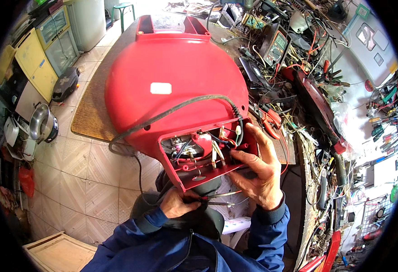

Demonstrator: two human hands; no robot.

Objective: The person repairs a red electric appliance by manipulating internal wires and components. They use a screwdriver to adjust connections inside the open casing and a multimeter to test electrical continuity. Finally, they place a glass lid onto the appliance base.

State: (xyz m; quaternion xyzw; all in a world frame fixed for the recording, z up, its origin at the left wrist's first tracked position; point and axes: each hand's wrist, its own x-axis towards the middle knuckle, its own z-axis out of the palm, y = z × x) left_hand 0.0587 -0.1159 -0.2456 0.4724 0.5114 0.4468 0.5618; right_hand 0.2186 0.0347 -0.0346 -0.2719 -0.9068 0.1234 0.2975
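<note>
A large red appliance body (176, 65) lies on a wooden bench, its open compartment (194, 179) facing me and showing wires, a metal part and small connectors. A black cord (172, 109) loops over the body into the compartment's upper right. My right hand (258, 174) grips the compartment's right side, index finger along the outer edge, another finger reaching to the inner wall. My left hand (178, 204) is below the lower left corner, closed around a dark cable (204, 199) with thinner leads running right; its fingertips are partly hidden.
The wooden bench (88, 109) carries piled tools, wires, a multimeter (275, 45) and red test leads (271, 122) at right. On the tiled floor at left are a steel bowl (40, 122) and a dark case (65, 84), near cabinets (36, 59). A wooden board (58, 251) is at lower left.
</note>
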